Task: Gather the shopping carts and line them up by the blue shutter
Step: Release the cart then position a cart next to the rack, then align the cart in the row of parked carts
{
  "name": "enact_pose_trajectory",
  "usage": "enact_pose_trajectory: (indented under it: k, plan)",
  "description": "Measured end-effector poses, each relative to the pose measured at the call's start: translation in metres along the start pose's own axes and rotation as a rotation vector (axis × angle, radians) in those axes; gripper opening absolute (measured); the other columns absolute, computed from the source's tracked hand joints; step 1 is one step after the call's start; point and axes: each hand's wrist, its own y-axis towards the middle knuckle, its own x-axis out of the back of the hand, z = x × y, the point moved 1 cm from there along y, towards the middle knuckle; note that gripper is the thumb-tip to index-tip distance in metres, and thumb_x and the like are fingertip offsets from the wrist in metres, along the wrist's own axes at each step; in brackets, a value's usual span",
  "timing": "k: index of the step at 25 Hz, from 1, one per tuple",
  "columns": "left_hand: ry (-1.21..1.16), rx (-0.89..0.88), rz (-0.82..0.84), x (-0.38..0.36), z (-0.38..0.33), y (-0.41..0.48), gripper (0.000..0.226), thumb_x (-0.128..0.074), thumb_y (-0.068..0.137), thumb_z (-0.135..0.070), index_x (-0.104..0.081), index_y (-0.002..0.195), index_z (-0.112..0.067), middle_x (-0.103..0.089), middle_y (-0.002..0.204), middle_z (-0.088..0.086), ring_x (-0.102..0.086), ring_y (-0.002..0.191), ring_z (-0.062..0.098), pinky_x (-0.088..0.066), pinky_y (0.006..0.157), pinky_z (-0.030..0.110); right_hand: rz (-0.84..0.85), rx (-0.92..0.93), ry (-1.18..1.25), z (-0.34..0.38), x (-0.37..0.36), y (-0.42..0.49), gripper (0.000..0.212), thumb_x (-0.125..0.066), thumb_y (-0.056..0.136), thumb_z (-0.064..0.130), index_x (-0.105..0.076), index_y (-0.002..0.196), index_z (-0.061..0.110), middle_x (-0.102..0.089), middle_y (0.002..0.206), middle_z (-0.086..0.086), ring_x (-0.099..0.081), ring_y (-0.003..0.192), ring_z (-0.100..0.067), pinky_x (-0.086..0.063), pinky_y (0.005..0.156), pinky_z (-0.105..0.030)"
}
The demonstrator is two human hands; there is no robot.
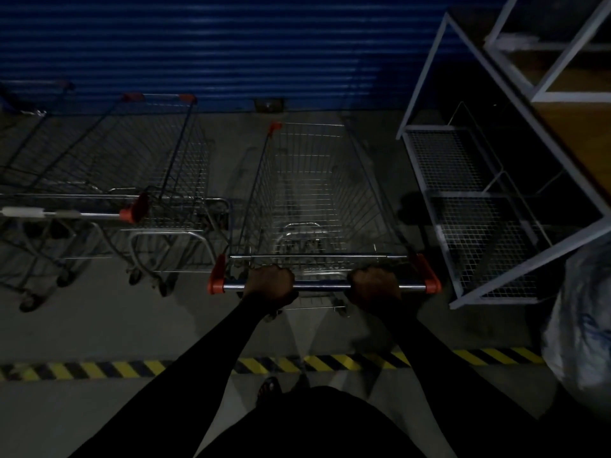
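A wire shopping cart (317, 193) with orange corner caps stands right in front of me, its nose close to the blue shutter (211, 47). My left hand (269, 284) and my right hand (375, 285) both grip its chrome handle bar (322, 286), one toward each end. To the left a second cart (165, 166) is parked facing the shutter. A third cart (33, 143) stands beyond it at the left edge, partly cut off. The scene is dim.
A grey metal rack (479, 200) with mesh shelves stands close to the right of my cart. A pale plastic-wrapped bundle (582, 319) sits at the right edge. Yellow-black hazard tape (324, 362) crosses the concrete floor below my arms.
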Motion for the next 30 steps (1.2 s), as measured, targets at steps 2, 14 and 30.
enact_pose_trajectory:
  k: [2, 14, 30]
  plan:
    - [-0.001, 0.006, 0.004, 0.003, 0.002, 0.002, 0.035, -0.056, 0.077, -0.047, -0.067, 0.095, -0.019, -0.070, 0.099, 0.006, -0.065, 0.092, 0.027, -0.050, 0.077, 0.034, 0.001, -0.002, 0.042, 0.001, -0.001, 0.003, 0.021, -0.069, 0.055, 0.032, -0.053, 0.052, 0.018, -0.052, 0.047, -0.001, -0.054, 0.042, -0.025, -0.042, 0.042, -0.027]
    - [0.000, 0.002, 0.009, -0.003, -0.001, 0.000, 0.039, -0.055, 0.075, -0.051, -0.065, 0.098, -0.021, -0.069, 0.103, 0.004, -0.064, 0.097, 0.027, -0.049, 0.081, 0.036, 0.035, -0.018, 0.222, 0.002, -0.009, 0.002, 0.026, -0.067, 0.055, 0.041, -0.057, 0.051, 0.018, -0.053, 0.047, 0.000, -0.054, 0.041, -0.025, -0.043, 0.041, -0.024]
    - [-0.132, 0.225, -0.412, 0.019, 0.064, -0.078, 0.098, -0.052, 0.061, -0.065, -0.028, 0.147, -0.022, -0.037, 0.150, 0.008, -0.032, 0.137, 0.034, -0.024, 0.104, 0.063, -0.075, 0.345, 0.260, 0.096, 0.027, 0.039, 0.070, -0.044, 0.077, 0.062, -0.046, 0.137, 0.027, -0.051, 0.136, 0.000, -0.046, 0.122, -0.028, -0.037, 0.097, -0.048]
